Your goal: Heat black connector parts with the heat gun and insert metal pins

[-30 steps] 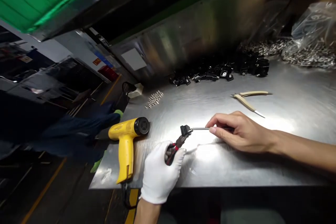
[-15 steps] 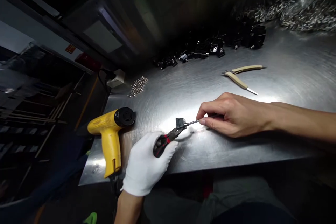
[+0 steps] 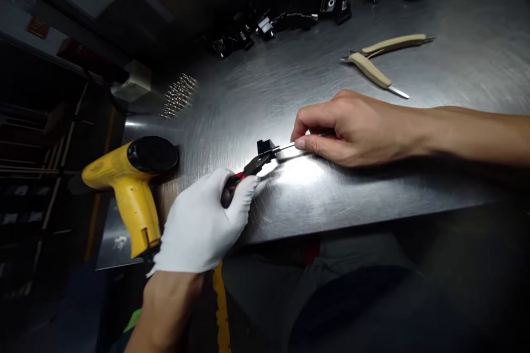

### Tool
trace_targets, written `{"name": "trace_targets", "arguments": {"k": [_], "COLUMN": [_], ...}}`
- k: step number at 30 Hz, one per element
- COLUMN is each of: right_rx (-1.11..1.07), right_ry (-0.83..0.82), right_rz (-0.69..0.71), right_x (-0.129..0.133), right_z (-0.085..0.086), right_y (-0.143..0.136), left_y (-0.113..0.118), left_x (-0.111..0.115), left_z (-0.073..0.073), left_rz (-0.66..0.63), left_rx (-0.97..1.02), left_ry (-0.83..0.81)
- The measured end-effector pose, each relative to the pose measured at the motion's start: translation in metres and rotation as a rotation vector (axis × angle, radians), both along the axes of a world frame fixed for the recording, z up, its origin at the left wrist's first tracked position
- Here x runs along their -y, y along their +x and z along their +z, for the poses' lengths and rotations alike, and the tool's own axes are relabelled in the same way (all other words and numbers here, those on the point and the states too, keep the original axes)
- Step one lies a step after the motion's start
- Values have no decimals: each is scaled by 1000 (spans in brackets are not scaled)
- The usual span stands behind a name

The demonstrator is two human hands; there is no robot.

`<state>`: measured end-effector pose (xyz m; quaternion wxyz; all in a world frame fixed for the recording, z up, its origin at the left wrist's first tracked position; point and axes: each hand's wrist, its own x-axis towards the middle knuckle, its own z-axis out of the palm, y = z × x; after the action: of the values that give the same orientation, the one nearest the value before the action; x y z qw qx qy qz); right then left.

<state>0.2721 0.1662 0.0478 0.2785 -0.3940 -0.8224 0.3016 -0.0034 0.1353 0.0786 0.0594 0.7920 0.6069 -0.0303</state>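
Note:
My left hand point(image 3: 202, 218), in a white glove, is closed round a pair of pliers point(image 3: 255, 164) with dark jaws and red-and-black handles. At the jaws sits a small black block-shaped part point(image 3: 265, 146), above the metal table point(image 3: 248, 94). My bare right hand point(image 3: 339, 129) pinches a thin metal rod point(image 3: 286, 146), whose left end meets the black part near the plier tips. The rod's other end is hidden inside my right hand. Whether the rod enters the part or only touches it, I cannot tell.
A yellow heat gun point(image 3: 132, 193) lies at the table's left edge. Cream-handled pliers point(image 3: 375, 63) lie spread behind my right hand. Small metal pins point(image 3: 179, 96) lie grouped at the back left. Black parts point(image 3: 331, 5) are heaped along the back. The table's front edge runs below my hands.
The camera view has tilted down and shifted, so the whole scene sits differently in it. Both hands keep their grips, with the rod still at the black part.

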Motion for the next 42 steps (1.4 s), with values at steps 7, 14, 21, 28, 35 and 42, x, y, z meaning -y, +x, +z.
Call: {"name": "trace_targets", "arguments": {"k": [7, 14, 21, 28, 35, 42], "right_rx": [116, 103, 126, 166, 157, 182], "right_ry": [-45, -24, -12, 20, 37, 39], "right_rz": [-27, -38, -81, -141, -195, -232], "right_x": [-1, 1, 6, 14, 21, 27], "right_z": [4, 3, 3, 2, 2, 0], "right_y": [0, -1, -3, -7, -10, -13], "left_y": [16, 21, 21, 26, 34, 37], "left_x": [-7, -8, -5, 3, 9, 15], "left_z": [8, 10, 7, 7, 7, 5], "left_rz": [114, 136, 155, 144, 158, 205], "left_rx": [-146, -202, -212, -231, -257, -253], "left_ry": [-94, -156, -174, -128, -83, -65]}}
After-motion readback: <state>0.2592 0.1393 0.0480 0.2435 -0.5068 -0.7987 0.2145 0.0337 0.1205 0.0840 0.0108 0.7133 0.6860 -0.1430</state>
